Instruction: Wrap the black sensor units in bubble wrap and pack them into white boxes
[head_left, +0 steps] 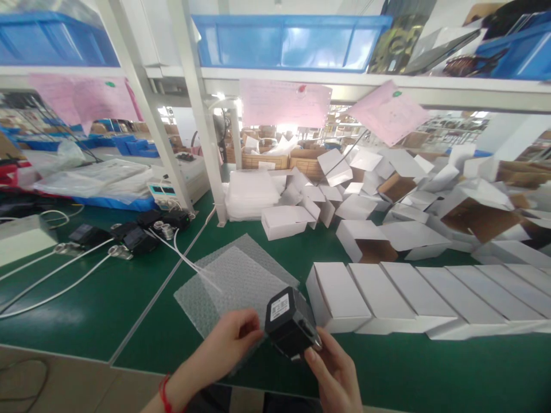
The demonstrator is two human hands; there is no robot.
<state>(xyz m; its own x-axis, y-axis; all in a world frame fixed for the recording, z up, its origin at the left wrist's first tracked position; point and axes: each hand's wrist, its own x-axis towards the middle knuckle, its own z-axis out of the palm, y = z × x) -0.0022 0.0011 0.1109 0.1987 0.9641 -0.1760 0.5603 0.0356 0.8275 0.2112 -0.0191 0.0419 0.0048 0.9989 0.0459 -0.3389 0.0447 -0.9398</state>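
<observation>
A black power adapter [289, 326] with a white label is held low in the middle, above the green table's front edge. My left hand [226, 344] pinches its left side with curled fingers; a red cord circles that wrist. My right hand [333, 370] grips the adapter from below right, thumb near its metal plug end. Just behind the adapter lie sheets of bubble wrap [232, 281]. A row of closed white boxes [413, 298] runs to the right of my hands.
A heap of open white and brown cartons [430, 195] fills the back right. More black adapters with white cables [138, 232] lie at the left. A white shelf post [202, 115] stands mid-table, with blue bins [284, 40] and pink papers [284, 103] overhead.
</observation>
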